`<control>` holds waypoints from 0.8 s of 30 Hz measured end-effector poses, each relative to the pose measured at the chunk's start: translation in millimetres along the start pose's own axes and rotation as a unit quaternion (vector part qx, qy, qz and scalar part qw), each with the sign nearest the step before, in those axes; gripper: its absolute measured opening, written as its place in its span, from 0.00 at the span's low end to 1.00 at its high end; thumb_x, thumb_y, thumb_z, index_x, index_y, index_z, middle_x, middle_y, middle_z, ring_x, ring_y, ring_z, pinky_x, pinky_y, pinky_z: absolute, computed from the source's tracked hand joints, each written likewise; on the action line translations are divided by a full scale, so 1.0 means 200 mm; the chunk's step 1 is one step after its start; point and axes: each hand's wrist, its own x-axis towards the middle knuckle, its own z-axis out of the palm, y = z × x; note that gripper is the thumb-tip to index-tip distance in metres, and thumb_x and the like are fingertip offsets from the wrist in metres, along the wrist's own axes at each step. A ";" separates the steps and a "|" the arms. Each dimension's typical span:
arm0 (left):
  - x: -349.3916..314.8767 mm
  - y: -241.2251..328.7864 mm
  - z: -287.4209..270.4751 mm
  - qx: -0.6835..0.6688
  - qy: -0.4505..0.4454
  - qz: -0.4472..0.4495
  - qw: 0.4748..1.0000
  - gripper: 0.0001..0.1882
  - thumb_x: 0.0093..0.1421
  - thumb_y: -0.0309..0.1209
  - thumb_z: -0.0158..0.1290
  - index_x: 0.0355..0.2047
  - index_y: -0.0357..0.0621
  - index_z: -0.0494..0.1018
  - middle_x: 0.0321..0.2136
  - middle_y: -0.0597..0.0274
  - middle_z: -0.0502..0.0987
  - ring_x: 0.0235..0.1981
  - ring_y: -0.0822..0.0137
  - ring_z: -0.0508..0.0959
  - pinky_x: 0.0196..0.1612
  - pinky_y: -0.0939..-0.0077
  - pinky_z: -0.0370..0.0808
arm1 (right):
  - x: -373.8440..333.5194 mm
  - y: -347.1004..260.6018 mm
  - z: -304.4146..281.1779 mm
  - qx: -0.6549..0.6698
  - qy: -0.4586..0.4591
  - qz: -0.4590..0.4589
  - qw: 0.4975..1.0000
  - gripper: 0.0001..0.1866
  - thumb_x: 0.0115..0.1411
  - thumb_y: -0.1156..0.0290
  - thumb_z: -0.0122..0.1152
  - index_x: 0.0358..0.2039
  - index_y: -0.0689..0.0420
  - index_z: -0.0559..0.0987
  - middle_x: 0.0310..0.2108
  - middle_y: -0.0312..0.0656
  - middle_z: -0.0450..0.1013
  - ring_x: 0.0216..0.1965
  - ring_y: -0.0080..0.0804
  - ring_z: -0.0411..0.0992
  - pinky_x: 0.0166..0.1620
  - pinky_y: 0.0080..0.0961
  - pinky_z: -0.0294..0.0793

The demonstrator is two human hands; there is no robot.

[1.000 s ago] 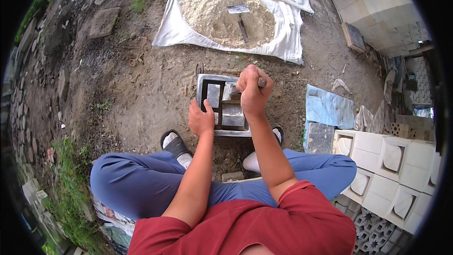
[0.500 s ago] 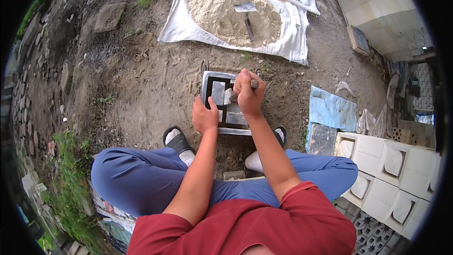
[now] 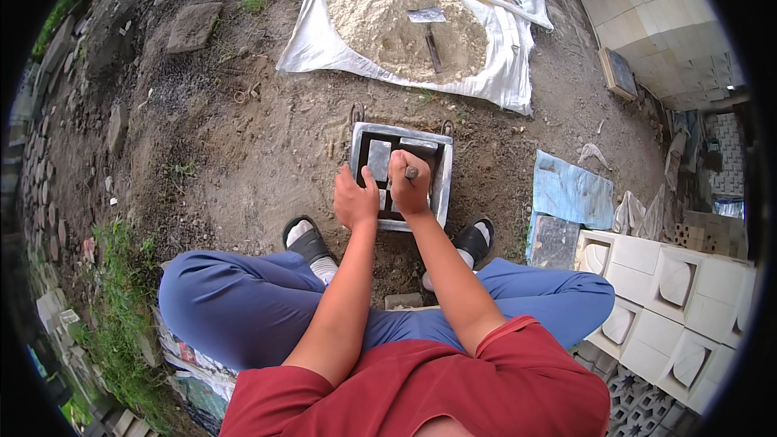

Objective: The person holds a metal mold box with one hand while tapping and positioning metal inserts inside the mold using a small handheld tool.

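Note:
On the ground between my feet stands a grey metal mould (image 3: 446, 178), a square frame with flat metal blocks (image 3: 379, 159) and dark gaps inside. My left hand (image 3: 356, 198) is closed over its left rim, fingers outside and thumb on the inner side. My right hand (image 3: 409, 186) makes a fist around the round handle of a small trowel (image 3: 411, 171), held upright over the middle of the mould. The trowel's blade is hidden beneath the fist, so I cannot tell whether it touches the blocks.
Beyond the mould, a white sack sheet (image 3: 303, 40) bears a pale sandy heap (image 3: 372, 16) with a hoe-like tool (image 3: 431, 47) lying on it. To the right are a blue sheet (image 3: 571, 186) and stacked pale blocks (image 3: 635, 263). A flat stone (image 3: 194, 27) lies far left.
My right hand has moved down and nearer to me with the trowel, uncovering the mould's far right corner. The trowel's blade, visible before, is now hidden. My left hand stays at the rim.

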 end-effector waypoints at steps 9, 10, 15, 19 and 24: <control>-0.03 0.00 0.02 0.007 -0.013 -0.009 1.000 0.27 0.68 0.53 0.51 0.57 0.46 0.74 0.46 0.49 0.81 0.42 0.42 0.82 0.43 0.46 0.79 | 0.16 -0.40 -0.11 0.160 0.024 0.046 0.986 0.26 0.75 0.69 0.48 0.17 0.54 0.59 0.15 0.28 0.54 0.17 0.16 0.48 0.21 0.25 0.48; -0.02 -0.01 0.02 0.010 0.011 -0.002 1.000 0.26 0.68 0.52 0.52 0.55 0.47 0.74 0.44 0.50 0.81 0.40 0.44 0.82 0.40 0.47 0.79 | 0.19 -0.48 -0.12 0.161 0.024 0.045 0.986 0.26 0.75 0.69 0.48 0.17 0.54 0.59 0.15 0.28 0.54 0.17 0.16 0.48 0.21 0.25 0.48; -0.01 -0.03 0.00 0.007 -0.007 -0.018 1.000 0.26 0.68 0.53 0.51 0.55 0.48 0.74 0.45 0.51 0.81 0.41 0.43 0.82 0.41 0.45 0.78 | 0.25 -0.68 -0.16 0.188 0.035 -0.010 0.981 0.25 0.74 0.71 0.46 0.17 0.54 0.56 0.14 0.30 0.54 0.17 0.18 0.48 0.21 0.26 0.47; -0.05 0.05 0.00 0.003 -0.042 -0.025 0.999 0.26 0.68 0.53 0.50 0.56 0.49 0.74 0.46 0.51 0.81 0.42 0.43 0.82 0.42 0.44 0.78 | 0.11 -0.20 -0.17 0.126 0.027 0.005 0.992 0.25 0.73 0.69 0.48 0.16 0.59 0.60 0.14 0.31 0.58 0.18 0.18 0.54 0.22 0.26 0.51; -0.02 0.01 0.01 -0.003 -0.015 -0.016 1.000 0.25 0.68 0.52 0.51 0.56 0.49 0.74 0.46 0.51 0.81 0.42 0.43 0.82 0.42 0.45 0.78 | 0.05 0.06 -0.10 0.152 0.033 0.037 0.987 0.25 0.73 0.67 0.50 0.16 0.57 0.62 0.14 0.30 0.59 0.17 0.18 0.55 0.22 0.26 0.53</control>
